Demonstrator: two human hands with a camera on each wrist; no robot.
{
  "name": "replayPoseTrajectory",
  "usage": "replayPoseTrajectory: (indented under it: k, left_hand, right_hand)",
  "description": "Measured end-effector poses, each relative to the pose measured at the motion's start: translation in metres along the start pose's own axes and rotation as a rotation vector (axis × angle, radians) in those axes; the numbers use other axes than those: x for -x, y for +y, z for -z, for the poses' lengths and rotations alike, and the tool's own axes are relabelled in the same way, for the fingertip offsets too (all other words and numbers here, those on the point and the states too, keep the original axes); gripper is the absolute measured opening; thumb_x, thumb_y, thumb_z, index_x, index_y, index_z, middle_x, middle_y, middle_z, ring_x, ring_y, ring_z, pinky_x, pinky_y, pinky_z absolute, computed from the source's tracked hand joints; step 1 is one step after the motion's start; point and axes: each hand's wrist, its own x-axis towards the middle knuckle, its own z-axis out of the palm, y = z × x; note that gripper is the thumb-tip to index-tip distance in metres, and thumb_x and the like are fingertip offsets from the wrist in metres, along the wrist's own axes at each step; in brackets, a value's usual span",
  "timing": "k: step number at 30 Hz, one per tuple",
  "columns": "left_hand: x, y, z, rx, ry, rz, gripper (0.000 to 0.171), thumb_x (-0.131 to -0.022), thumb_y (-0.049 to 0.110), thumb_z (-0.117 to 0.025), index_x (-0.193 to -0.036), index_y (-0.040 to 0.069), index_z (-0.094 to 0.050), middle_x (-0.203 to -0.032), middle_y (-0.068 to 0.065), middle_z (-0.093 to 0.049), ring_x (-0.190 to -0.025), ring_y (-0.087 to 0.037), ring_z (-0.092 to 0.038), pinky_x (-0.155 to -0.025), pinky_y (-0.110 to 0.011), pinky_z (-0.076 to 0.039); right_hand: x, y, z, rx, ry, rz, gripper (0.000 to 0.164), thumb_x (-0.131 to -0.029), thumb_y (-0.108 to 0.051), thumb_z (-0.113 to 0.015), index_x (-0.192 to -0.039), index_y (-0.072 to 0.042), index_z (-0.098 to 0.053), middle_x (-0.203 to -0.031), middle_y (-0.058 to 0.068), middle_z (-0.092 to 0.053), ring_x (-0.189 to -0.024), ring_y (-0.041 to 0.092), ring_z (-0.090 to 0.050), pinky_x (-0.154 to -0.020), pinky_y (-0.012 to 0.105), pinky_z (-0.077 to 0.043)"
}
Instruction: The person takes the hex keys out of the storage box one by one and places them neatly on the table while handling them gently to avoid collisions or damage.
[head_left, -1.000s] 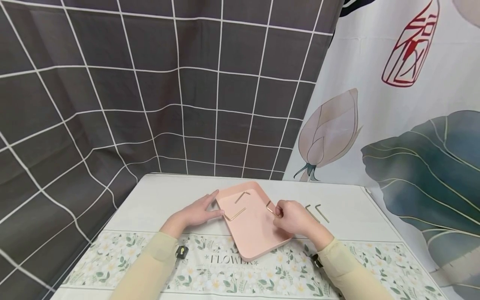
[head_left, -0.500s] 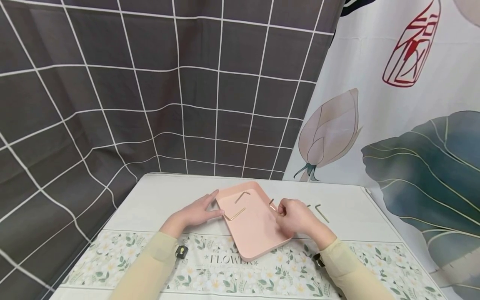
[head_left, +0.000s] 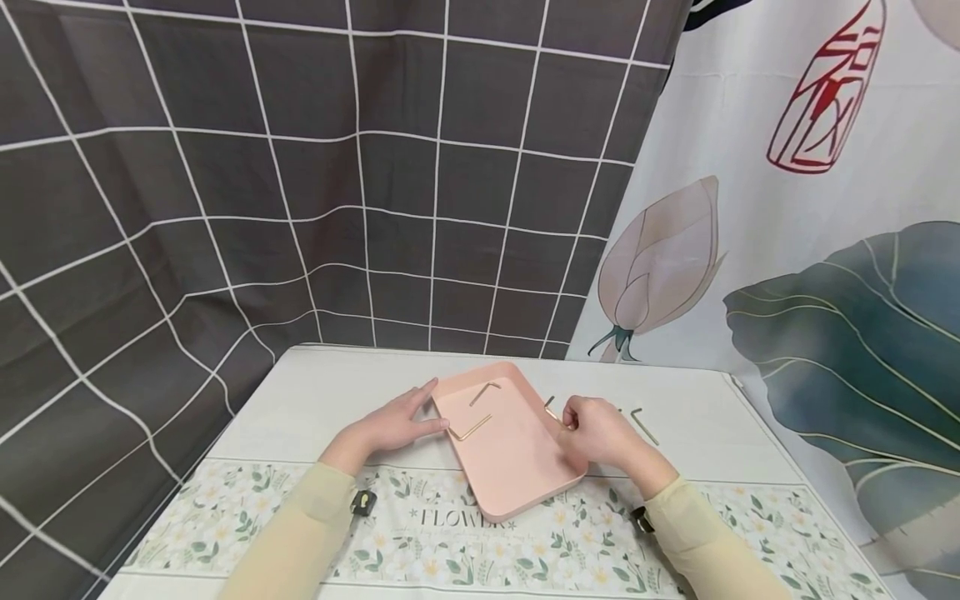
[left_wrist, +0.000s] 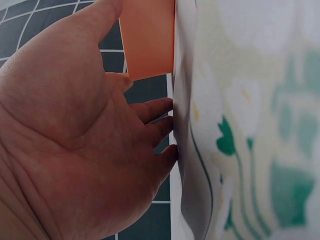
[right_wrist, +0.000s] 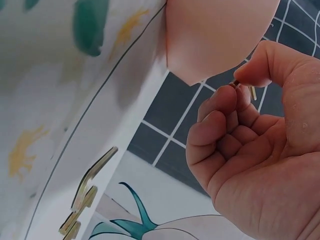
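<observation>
Gridded curtain [head_left: 480, 100] backs the white table [head_left: 360, 371], where I have one pink tray [head_left: 517, 467] mid-table, its nine o'clock edge touched by the spread left hand [head_left: 397, 425], probably to stop it sliding. Beside its three o'clock rim, the right hand [head_left: 600, 429] pinches one hex key [head_left: 553, 413], seemingly by the shaft for fine control. Two tray keys [head_left: 473, 428] lie toward ten and eleven; at least two loose keys [head_left: 646, 427] lie past the right hand at three.

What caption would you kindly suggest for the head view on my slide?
Left hand touches a tray with two hex keys inside while the right hand pinches another by the tray's edge.
</observation>
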Motion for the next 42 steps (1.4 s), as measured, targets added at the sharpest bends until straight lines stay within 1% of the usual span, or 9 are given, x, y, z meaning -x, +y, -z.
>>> replayPoseTrajectory:
  k: [5,12,20,32,42]
  left_hand:
    - [0.001,0.002,0.002,0.002,0.003,0.001,0.097,-0.107,0.063,-0.064,-0.181,0.018,-0.019,-0.181,-0.024,-0.025,-0.169,-0.045,-0.021,-0.134,-0.069,-0.019]
    - [0.001,0.004,0.001,0.006,-0.004,0.007,0.097,-0.107,0.063,-0.064,-0.181,0.018,-0.018,-0.182,-0.024,-0.023,-0.169,-0.045,-0.020,-0.134,-0.069,-0.018]
    - [0.001,0.002,0.000,0.008,0.000,0.003,0.098,-0.107,0.063,-0.064,-0.181,0.018,-0.018,-0.182,-0.024,-0.023,-0.169,-0.045,-0.020,-0.134,-0.070,-0.018]
    - [0.001,0.002,-0.001,0.017,0.000,-0.002,0.097,-0.108,0.062,-0.064,-0.180,0.017,-0.018,-0.182,-0.024,-0.023,-0.169,-0.045,-0.019,-0.134,-0.069,-0.017]
    - [0.000,0.001,-0.002,0.013,-0.001,-0.003,0.098,-0.107,0.064,-0.063,-0.181,0.018,-0.017,-0.182,-0.022,-0.023,-0.169,-0.044,-0.019,-0.134,-0.069,-0.018]
  right_hand:
    - [0.001,0.004,0.003,0.003,-0.004,-0.006,0.016,-0.084,-0.006,-0.074,-0.083,-0.015,-0.061,-0.073,-0.003,-0.057,-0.065,0.015,-0.052,-0.063,0.032,-0.044]
    - [0.002,0.008,0.004,0.008,-0.022,-0.045,0.014,-0.084,-0.006,-0.072,-0.086,-0.014,-0.061,-0.074,-0.001,-0.057,-0.064,0.014,-0.052,-0.059,0.029,-0.041]
    - [0.002,0.009,0.003,0.007,-0.035,-0.077,0.013,-0.086,-0.008,-0.073,-0.088,-0.014,-0.062,-0.074,-0.001,-0.057,-0.065,0.015,-0.053,-0.059,0.030,-0.042]
    - [0.002,0.015,-0.003,0.013,-0.033,-0.061,0.013,-0.085,-0.008,-0.073,-0.086,-0.014,-0.061,-0.072,-0.002,-0.056,-0.064,0.015,-0.052,-0.061,0.031,-0.043]
    - [0.003,0.014,-0.002,0.013,-0.033,-0.072,0.014,-0.084,-0.008,-0.073,-0.087,-0.014,-0.061,-0.073,-0.001,-0.056,-0.064,0.016,-0.052,-0.060,0.032,-0.042]
